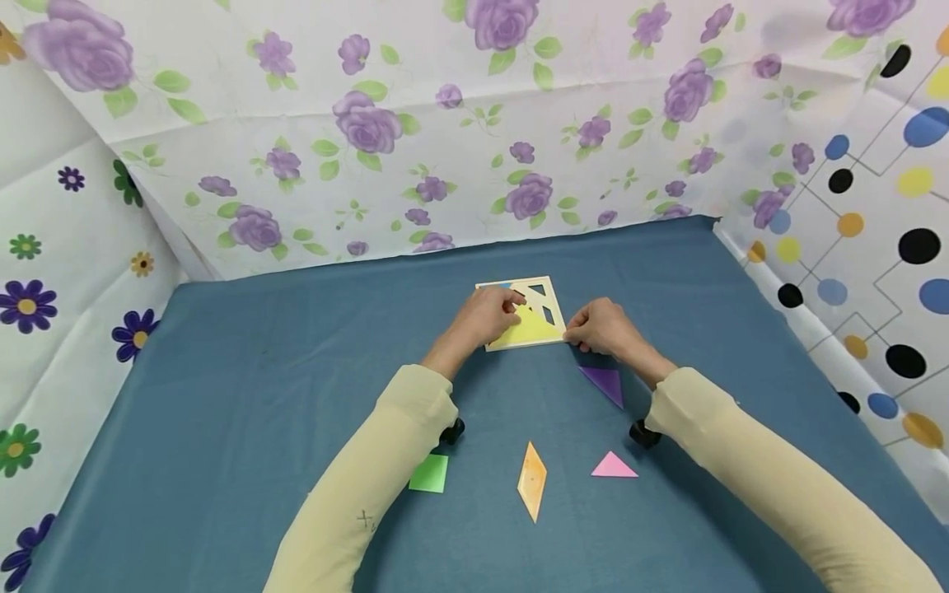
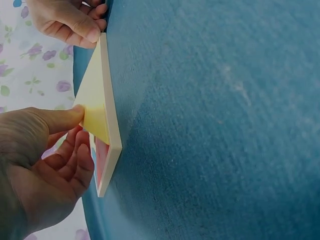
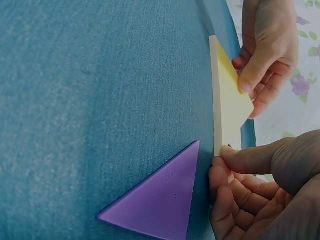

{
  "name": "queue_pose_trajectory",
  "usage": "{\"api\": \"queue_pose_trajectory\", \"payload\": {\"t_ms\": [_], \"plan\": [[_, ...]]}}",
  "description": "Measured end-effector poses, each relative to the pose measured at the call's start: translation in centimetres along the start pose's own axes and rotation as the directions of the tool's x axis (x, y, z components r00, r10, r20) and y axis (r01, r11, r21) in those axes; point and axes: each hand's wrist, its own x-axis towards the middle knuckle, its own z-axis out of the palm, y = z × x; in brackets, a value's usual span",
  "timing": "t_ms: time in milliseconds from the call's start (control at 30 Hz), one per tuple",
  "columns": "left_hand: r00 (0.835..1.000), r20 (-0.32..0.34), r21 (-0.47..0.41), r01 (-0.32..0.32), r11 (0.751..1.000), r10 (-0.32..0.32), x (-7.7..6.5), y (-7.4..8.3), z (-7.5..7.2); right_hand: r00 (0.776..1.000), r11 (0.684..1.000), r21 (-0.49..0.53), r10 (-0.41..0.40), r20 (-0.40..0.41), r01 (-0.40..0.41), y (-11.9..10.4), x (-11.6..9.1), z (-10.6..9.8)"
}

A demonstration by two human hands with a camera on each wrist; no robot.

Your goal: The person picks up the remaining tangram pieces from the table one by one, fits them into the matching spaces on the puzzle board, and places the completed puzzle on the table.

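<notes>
A pale tangram tray (image 1: 556, 309) lies at the back middle of the table, with dark cut-out gaps showing near its far edge. Along its near side is a large yellow triangle (image 1: 530, 329). My left hand (image 1: 485, 315) pinches this triangle at its tip, the thumb on top in the left wrist view and the other fingers curled behind. At the tray's near right corner, my right hand (image 1: 604, 325) pinches the rim between thumb and fingers. Close by the right hand is a purple triangle (image 3: 160, 200). A reddish piece (image 2: 101, 157) shows inside the tray beside the yellow one.
Nearer on the blue cloth lie a green square (image 1: 428, 473), an orange rhombus (image 1: 532, 482) and a pink triangle (image 1: 614, 466). Flowered cloth walls (image 1: 371, 189) stand behind and at the left, and a dotted one (image 1: 875, 272) at the right.
</notes>
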Motion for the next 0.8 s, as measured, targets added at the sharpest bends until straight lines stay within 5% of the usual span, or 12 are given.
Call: {"api": "queue_pose_trajectory", "payload": {"t_ms": [367,800], "plan": [[1.0,0.005,0.139,-0.007,0.99,0.006,-0.35,0.05,-0.1,1.0,1.0,0.006,0.006,0.004,-0.006,-0.17,-0.05,0.22],[0.993,0.001,0.295,-0.112,0.949,0.117,-0.83,-0.77,0.42,0.999,0.999,-0.013,-0.033,0.003,0.033,-0.15,-0.32,0.42]]}}
